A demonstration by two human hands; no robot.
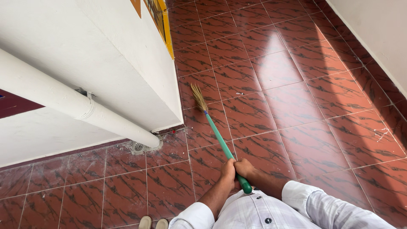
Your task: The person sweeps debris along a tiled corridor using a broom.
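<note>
Open tiled floor (pixel 296 106) lies rightward; wall corner (pixel 169 85) and drainpipe (pixel 85 108) block the left.

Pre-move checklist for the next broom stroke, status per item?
1. Both hands on the broom handle: ok, left hand and right hand wrap it near the top end.
2. Bristles on the floor tiles: cannot tell, contact unclear.
3. Clearance from the wall corner: ok, bristles just beside it.
4. Path ahead free: ok, only small specks.
5. Floor drain by the pipe: not ok, dust around it.
</note>
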